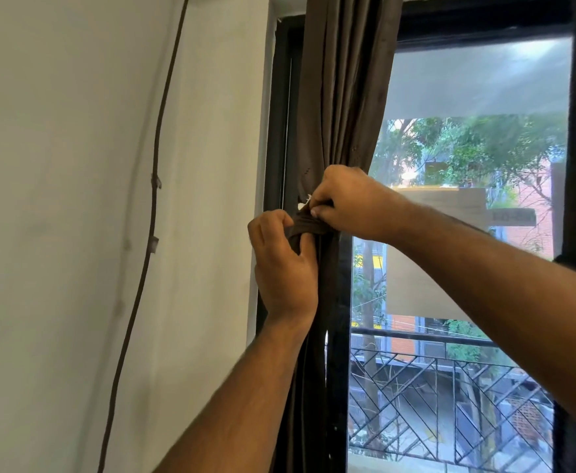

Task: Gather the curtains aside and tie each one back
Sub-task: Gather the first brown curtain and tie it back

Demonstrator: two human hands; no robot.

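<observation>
Both hands, left hand (284, 268) and right hand (348, 203), grip the tie-back (305, 228) cinching the brown curtain (344, 97).

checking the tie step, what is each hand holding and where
Both hands, left hand and right hand, grip the brown tie-back band wrapped around the gathered curtain.

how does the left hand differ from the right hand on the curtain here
The left hand comes up from below and grips the tie band; the right hand reaches in from the right, higher, pinching the band's end. Both hold the gathered brown curtain at the window's left edge.
</observation>
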